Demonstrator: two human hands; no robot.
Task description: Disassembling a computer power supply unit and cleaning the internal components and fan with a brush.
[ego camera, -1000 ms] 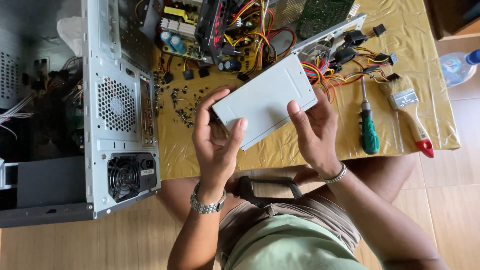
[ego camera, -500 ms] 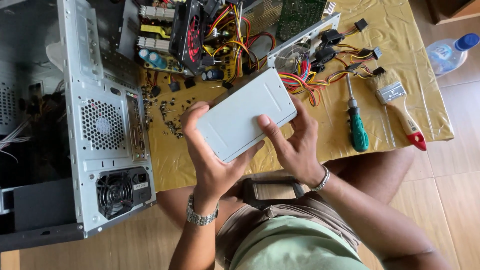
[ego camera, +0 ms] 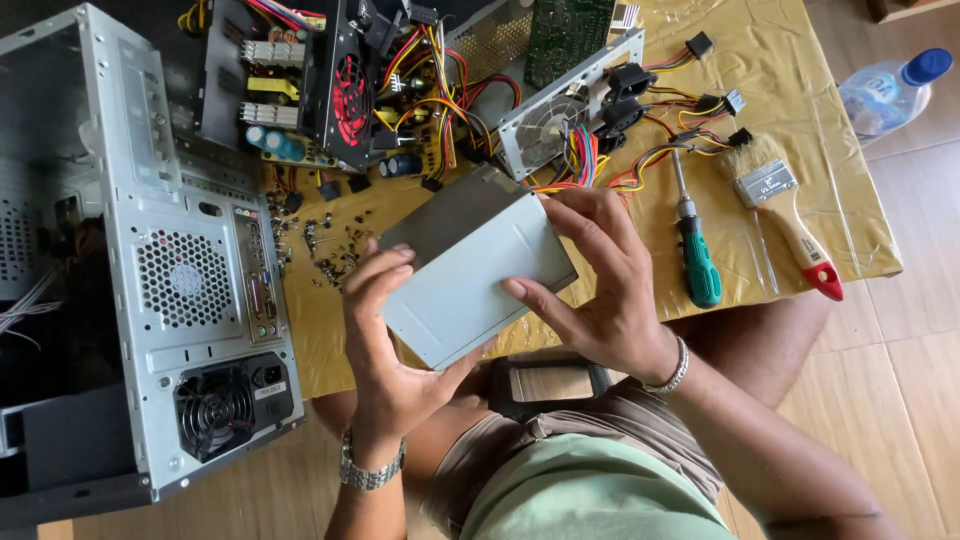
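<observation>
I sit on the floor and hold a flat grey metal box up over my lap, just at the near edge of the yellow cloth. My left hand is clamped on its near left corner, with my fingers curled over the top. My right hand is clamped on its right side, thumb under and fingers over the far edge. A dark thing with a tan middle rests on my lap, right under the box. To my left stands a big grey computer case, open at the side. On the cloth, to my right, lie a green screwdriver and a paint brush with a red handle tip, near each other but apart. Small screws are scattered beside the case. Farther off are a power supply with a fan, lots of coloured wires, and an open circuit board. A clear bottle with a blue cap lies on the floor, off the cloth.
</observation>
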